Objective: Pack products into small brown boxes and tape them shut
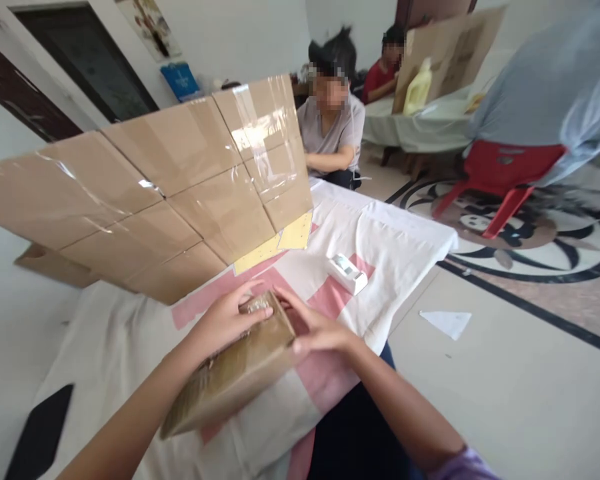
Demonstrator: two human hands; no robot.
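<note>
Cardboard box point(245, 363): in the head view, the only feed I had, it lay over the near part of the cloth-covered table point(397, 233), on the near side of the upright cardboard panel point(180, 167) and to the left of, and nearer than, the small white device point(349, 273).

Handling: I judged the walls fairly stiff along the edges and softer across the broad faces, which would dent under a hard press. I could not read the weight; the contents were hidden. The glossy tape point(259, 304) on its surface would likely be slippery, so I rated the edges and corners as the surest holds, one hand per side.

Grip: the left hand point(230, 319) lay on the far end, partly spread, its thumb across the top. The right hand point(325, 331) stood half open about the far right corner, its thumb by the corner. I saw both hands at the box but could not tell whether either had closed firmly.
</note>
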